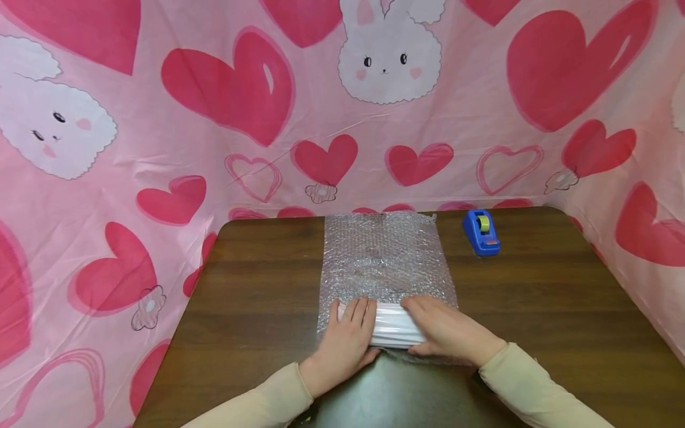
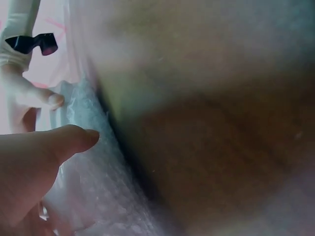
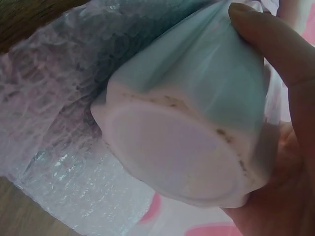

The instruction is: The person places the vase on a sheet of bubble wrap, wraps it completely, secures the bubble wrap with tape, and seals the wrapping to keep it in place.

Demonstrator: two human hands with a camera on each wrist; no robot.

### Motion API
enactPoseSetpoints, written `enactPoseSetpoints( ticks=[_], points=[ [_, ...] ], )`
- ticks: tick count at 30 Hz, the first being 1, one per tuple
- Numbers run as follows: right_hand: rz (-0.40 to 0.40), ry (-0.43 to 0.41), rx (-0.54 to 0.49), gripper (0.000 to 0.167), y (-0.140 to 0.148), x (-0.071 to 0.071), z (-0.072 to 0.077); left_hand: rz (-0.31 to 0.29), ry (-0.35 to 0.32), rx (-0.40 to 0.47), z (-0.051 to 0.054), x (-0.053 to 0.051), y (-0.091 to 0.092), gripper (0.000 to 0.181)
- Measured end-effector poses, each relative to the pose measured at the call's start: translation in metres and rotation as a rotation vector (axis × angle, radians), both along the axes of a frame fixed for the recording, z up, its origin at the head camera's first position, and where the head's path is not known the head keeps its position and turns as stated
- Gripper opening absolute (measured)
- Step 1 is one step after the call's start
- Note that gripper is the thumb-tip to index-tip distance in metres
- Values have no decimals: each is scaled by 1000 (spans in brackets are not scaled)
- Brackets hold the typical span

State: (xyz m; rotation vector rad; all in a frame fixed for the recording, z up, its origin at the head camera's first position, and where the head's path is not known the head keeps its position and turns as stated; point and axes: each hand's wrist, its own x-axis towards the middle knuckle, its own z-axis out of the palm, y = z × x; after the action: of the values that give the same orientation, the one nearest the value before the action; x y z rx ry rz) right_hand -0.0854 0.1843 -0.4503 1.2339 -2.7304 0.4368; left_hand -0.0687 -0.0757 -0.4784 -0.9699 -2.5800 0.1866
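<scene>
A white, ribbed ceramic piece, probably a vase (image 1: pixel 396 325), lies on its side across the near end of a sheet of bubble wrap (image 1: pixel 382 255). My left hand (image 1: pixel 345 342) holds its left part, fingers over the top and thumb at the near side. At the other end my right hand (image 1: pixel 449 330) grips it, thumb near the front edge. The right wrist view shows the vase's round, flat base (image 3: pixel 167 147) with brown specks round its rim. Close to my left thumb (image 2: pixel 74 140) in the left wrist view is the wrap's near edge.
A blue tape dispenser (image 1: pixel 481 233) with a yellowish roll stands at the back right of the dark wooden table (image 1: pixel 257 279). Pink cloth (image 1: pixel 374 128) with hearts and rabbits hangs behind and along both sides.
</scene>
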Motion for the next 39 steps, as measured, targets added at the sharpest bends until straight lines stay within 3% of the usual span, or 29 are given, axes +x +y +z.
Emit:
enactPoseSetpoints(
  ticks=[9, 16, 24, 29, 35, 39],
  points=[
    [-31, -15, 50, 79, -2, 5, 3, -2, -58, 68, 7, -5, -1, 92],
    [-56, 68, 51, 74, -7, 11, 9, -43, -59, 111, 13, -9, -3, 92],
    [-138, 98, 92, 91, -23, 24, 8, -127, -92, 170, 19, -18, -7, 80],
    [-176, 92, 130, 100, -31, 29, 5, -147, -123, 173, 22, -24, -9, 77],
    [-194, 203, 165, 80, -34, 29, -3, -155, -208, 149, 25, -25, -11, 75],
    [-179, 225, 174, 74, -32, 28, -3, -162, -263, 152, 25, -26, -12, 72]
  ],
)
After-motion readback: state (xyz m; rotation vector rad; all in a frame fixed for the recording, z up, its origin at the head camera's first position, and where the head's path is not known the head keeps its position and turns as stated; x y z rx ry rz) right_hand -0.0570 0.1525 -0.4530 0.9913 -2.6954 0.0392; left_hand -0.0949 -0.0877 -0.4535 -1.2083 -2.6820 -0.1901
